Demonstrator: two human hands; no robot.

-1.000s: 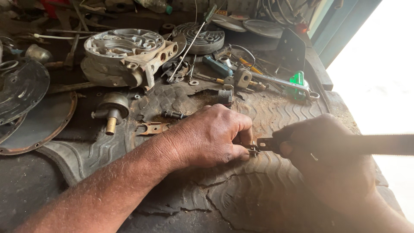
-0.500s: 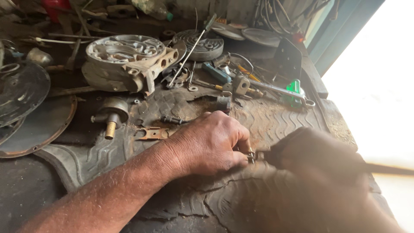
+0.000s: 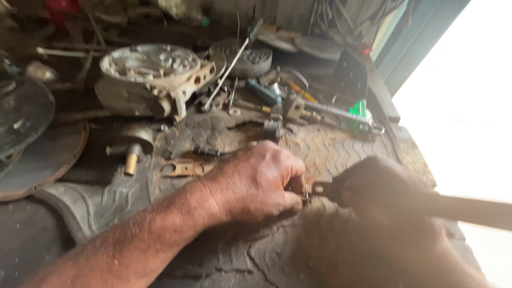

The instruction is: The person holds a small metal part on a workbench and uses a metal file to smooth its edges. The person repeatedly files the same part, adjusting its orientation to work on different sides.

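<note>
My left hand (image 3: 258, 181) is closed on a small metal part (image 3: 305, 196), pinning it against a worn tyre-tread mat (image 3: 213, 250). My right hand (image 3: 394, 197), blurred, grips a long tool with a wooden handle (image 3: 469, 209) that runs off to the right. The tool's dark metal end (image 3: 322, 188) touches the small part between my two hands. Most of the part is hidden under my left fingers.
A round cast metal housing (image 3: 146, 74) sits at the back left. A brass-tipped fitting (image 3: 132, 154) and a flat rusty bracket (image 3: 184, 168) lie left of my hand. Loose tools, a green-handled one (image 3: 358, 113) and a dark disc (image 3: 21, 117) crowd the bench.
Both hands have stayed together on the small part. The right hand and tool shifted slightly and are blurred; the camera view has drifted a little.
</note>
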